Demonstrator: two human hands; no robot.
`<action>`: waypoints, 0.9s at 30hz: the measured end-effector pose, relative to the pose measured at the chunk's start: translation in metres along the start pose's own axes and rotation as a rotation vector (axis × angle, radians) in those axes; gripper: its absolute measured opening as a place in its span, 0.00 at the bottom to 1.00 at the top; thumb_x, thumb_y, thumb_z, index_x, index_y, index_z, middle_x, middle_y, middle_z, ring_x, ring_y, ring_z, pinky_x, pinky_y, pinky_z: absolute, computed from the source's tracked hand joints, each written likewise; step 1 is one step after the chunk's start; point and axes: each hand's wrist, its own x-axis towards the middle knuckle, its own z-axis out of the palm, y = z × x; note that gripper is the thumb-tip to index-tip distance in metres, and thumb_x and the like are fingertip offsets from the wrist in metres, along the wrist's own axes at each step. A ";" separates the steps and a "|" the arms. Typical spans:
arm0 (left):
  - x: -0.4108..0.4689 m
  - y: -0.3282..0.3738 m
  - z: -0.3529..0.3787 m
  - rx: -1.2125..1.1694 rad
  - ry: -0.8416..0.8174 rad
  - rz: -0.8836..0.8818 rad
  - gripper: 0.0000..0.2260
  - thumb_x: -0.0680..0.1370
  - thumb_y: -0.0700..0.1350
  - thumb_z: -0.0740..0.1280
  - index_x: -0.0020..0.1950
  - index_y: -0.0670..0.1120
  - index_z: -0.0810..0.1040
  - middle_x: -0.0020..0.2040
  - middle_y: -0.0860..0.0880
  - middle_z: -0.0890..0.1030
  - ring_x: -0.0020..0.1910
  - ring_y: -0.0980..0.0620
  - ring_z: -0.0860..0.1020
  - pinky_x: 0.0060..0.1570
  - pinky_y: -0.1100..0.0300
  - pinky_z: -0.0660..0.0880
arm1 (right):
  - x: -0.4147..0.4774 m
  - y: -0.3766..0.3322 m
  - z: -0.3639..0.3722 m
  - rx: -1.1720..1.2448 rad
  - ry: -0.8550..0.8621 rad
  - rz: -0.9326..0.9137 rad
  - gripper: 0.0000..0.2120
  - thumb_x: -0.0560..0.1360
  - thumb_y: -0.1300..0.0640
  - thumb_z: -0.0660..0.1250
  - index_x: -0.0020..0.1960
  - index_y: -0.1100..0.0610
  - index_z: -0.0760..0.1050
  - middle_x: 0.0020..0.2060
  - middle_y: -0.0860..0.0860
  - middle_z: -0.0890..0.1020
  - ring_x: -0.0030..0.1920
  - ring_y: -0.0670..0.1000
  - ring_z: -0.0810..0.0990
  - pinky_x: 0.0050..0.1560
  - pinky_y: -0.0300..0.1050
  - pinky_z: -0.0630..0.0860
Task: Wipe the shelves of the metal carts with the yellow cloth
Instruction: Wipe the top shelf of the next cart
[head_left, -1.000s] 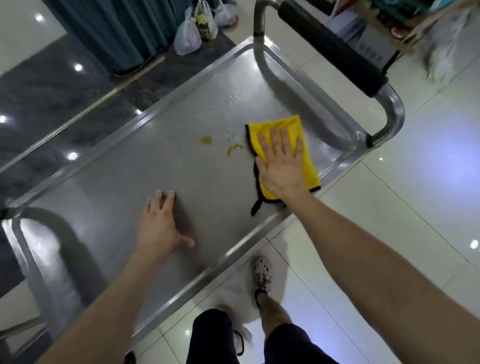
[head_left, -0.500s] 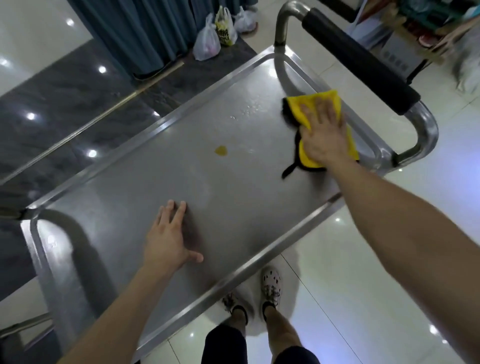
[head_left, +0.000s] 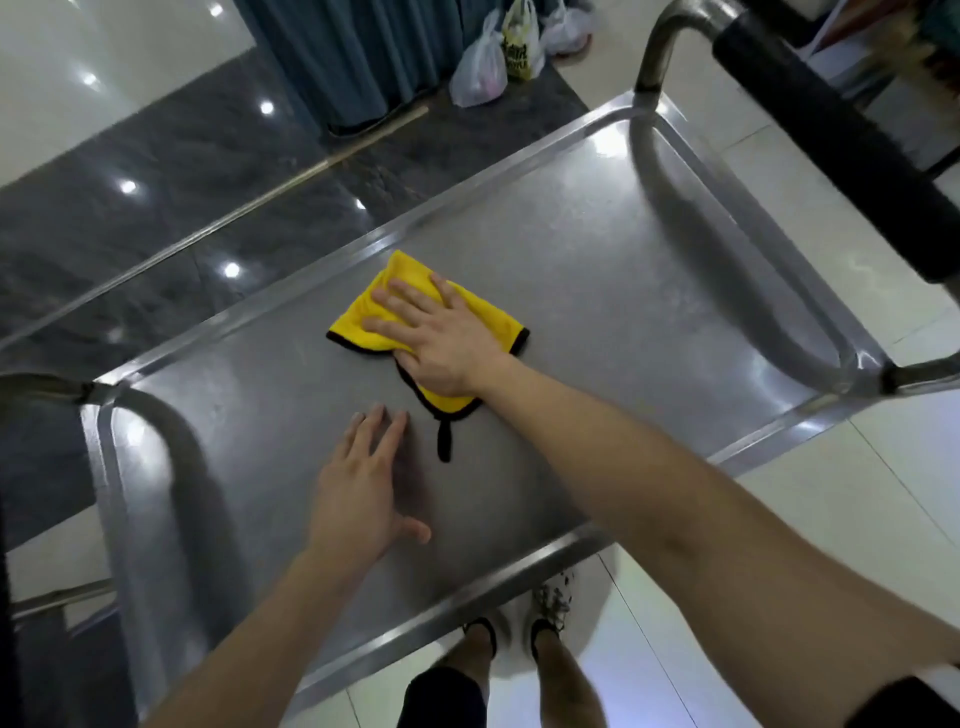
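1. Head view: our right hand lies flat on the cloth. Its fingers are straight and a little spread, and it presses the cloth onto the shelf without gripping it.
2. The cloth is yellow with a dark edge. It sits about midway along the shelf, nearer the far side, and its dark loop trails toward us on the metal.
3. Our left hand rests palm down on bare shelf, on our side of the cloth. Its fingers are straight, the thumb is out, and it holds nothing.
4. A handle with a black grip arches over the shelf's right end.
5. Beyond the shelf, plastic bags sit by a curtain.
6. Below the near side, two feet stand on the floor. They seem to be in shoes, though blur hides the detail.
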 end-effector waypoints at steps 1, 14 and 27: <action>0.000 -0.001 0.000 0.004 0.003 0.001 0.72 0.55 0.69 0.86 0.90 0.57 0.47 0.90 0.51 0.48 0.88 0.46 0.49 0.84 0.49 0.56 | 0.003 0.021 -0.004 0.019 0.017 0.026 0.27 0.85 0.43 0.52 0.85 0.38 0.58 0.87 0.46 0.52 0.87 0.52 0.46 0.83 0.63 0.45; -0.005 -0.001 -0.005 -0.049 -0.031 0.010 0.70 0.61 0.69 0.84 0.89 0.57 0.41 0.90 0.53 0.40 0.89 0.47 0.42 0.85 0.48 0.52 | 0.018 0.197 -0.027 0.079 0.175 0.912 0.34 0.82 0.40 0.48 0.86 0.46 0.54 0.86 0.55 0.54 0.86 0.60 0.49 0.81 0.73 0.42; -0.005 0.001 -0.008 0.003 -0.007 0.026 0.72 0.56 0.69 0.85 0.90 0.54 0.48 0.89 0.49 0.49 0.88 0.45 0.50 0.85 0.52 0.54 | 0.048 -0.036 -0.002 0.027 0.000 -0.011 0.28 0.85 0.44 0.53 0.85 0.40 0.58 0.87 0.47 0.53 0.86 0.52 0.48 0.84 0.59 0.43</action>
